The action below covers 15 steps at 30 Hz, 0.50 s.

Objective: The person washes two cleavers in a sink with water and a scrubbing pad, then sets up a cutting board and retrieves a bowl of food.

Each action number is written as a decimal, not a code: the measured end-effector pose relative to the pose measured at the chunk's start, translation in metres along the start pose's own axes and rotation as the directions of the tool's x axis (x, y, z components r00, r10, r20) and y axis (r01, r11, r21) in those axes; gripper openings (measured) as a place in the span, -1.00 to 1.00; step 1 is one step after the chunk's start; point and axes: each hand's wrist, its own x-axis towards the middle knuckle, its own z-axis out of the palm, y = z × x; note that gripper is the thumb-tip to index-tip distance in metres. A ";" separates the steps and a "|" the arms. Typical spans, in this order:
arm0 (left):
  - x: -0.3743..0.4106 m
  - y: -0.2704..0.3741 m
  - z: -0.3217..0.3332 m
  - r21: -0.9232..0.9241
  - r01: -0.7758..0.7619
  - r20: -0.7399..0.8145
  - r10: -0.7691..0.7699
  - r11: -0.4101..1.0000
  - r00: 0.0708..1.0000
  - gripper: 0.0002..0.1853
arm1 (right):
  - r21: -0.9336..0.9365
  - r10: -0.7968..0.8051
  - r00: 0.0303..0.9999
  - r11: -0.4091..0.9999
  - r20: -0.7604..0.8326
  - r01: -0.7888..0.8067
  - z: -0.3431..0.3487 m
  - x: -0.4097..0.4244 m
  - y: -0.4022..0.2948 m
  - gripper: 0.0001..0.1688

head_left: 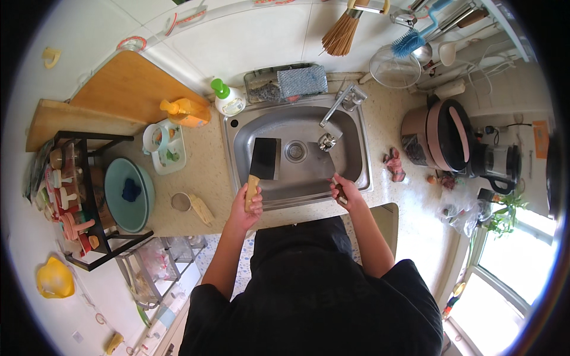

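Note:
My left hand [246,209] is closed around the pale wooden handle of a cleaver [265,159]. Its broad, dark blade points away from me over the left side of the stainless steel sink [303,198]. In my right hand [349,194] is the brown handle of a second cleaver or broad knife [321,161], whose grey steel blade lies over the sink's right half, partly beneath a chrome spout head [327,142]. Between the two blades the round drain [295,151] shows. Above the back right corner stands the chrome faucet [331,111].
Behind the sink are a white pump bottle [230,101] and a sponge caddy [262,91]. A scrub brush [202,209], teal basin [127,218] and orange bottle [187,113] stand left. Rightward are reddish pieces [394,165] and a pink-and-black cooker [434,133].

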 end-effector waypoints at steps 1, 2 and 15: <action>0.001 0.002 0.001 0.038 -0.010 -0.017 0.010 0.999 1.000 -0.55 | -0.033 -0.014 1.000 0.999 0.023 0.014 0.005 -0.003 0.004 -0.71; 0.001 0.003 0.001 0.077 -0.019 -0.032 0.021 0.997 0.999 -0.56 | -0.502 -0.155 0.988 0.856 -0.015 0.127 0.011 -0.004 0.007 -0.69; 0.016 0.006 -0.014 0.016 0.084 -0.022 -0.084 0.996 0.996 -0.51 | -0.154 -0.254 0.953 0.961 -0.167 0.229 0.044 -0.036 0.039 -0.57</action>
